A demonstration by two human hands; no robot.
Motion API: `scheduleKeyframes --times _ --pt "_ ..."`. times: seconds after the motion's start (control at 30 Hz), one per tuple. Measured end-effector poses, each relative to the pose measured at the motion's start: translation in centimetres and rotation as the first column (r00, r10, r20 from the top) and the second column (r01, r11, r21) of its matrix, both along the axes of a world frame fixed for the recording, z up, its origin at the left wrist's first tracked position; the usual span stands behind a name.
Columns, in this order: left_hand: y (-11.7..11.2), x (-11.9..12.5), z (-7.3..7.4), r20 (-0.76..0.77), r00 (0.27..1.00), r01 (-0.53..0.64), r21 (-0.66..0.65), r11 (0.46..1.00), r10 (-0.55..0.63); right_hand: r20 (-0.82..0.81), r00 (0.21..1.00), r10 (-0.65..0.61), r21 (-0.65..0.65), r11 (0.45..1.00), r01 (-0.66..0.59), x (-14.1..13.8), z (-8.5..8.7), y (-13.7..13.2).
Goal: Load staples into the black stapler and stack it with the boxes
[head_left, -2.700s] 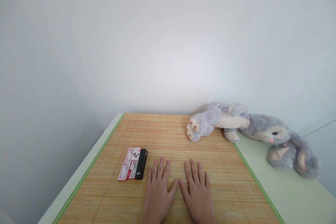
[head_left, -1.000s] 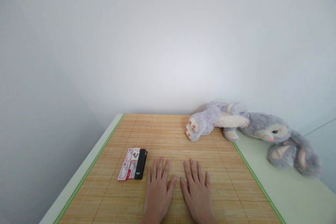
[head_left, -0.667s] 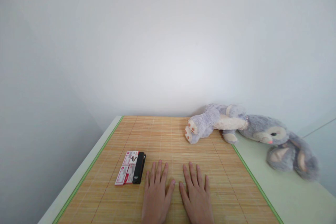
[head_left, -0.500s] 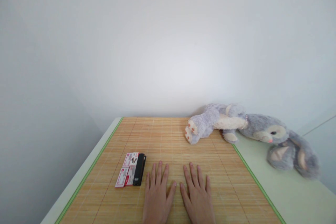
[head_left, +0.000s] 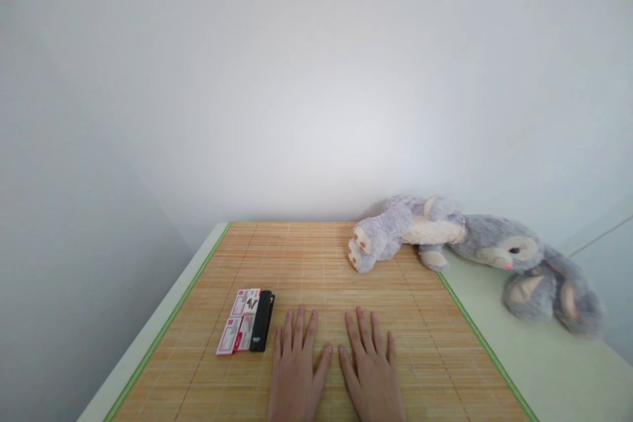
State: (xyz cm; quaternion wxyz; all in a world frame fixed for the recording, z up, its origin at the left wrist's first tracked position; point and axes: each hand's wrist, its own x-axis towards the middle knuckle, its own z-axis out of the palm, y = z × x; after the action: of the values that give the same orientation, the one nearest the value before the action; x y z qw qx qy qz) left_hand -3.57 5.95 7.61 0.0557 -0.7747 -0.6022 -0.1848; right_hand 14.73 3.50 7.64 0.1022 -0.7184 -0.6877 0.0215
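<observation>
My left hand (head_left: 295, 372) lies flat on a bamboo mat (head_left: 306, 264), palm down, fingers spread and holding nothing. My right hand (head_left: 372, 372) lies flat beside it in the same way, the thumbs almost touching. Just left of my left hand sits a black stapler (head_left: 261, 320), with small red and white boxes (head_left: 238, 328) lined up against its left side. Neither hand touches them.
A grey and cream plush rabbit (head_left: 475, 250) lies on its side at the back right, its feet on the mat and its head on the pale green table (head_left: 544, 362). A plain white wall stands behind the table.
Both hands stay flat on the mat. The view has tilted up slightly, so hands and objects sit a little lower in the picture.
</observation>
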Motion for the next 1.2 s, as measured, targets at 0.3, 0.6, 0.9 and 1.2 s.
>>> scheduleKeyframes --times 0.3,0.6,0.9,1.2 --pt "-0.2 0.1 0.1 -0.005 1.0 0.002 -0.022 1.0 -0.002 0.012 1.0 0.0 -0.005 1.0 0.001 -0.1 0.4 -0.1" --pt "-0.3 0.1 0.5 0.006 1.0 0.002 -0.041 0.999 -0.001 -0.017 1.0 0.004 0.006 1.0 -0.004 -0.1 0.7 -0.2" --pt "-3.2 0.3 -2.3 -0.023 0.996 0.089 -0.087 0.992 -0.091 -0.383 0.924 -0.008 -0.006 1.0 0.006 -5.1 3.1 2.5" --pt "-3.8 0.3 -8.1 -0.007 0.994 0.11 -0.126 0.986 -0.112 -0.588 0.804 0.089 0.042 0.996 -0.08 -17.5 6.6 7.8"
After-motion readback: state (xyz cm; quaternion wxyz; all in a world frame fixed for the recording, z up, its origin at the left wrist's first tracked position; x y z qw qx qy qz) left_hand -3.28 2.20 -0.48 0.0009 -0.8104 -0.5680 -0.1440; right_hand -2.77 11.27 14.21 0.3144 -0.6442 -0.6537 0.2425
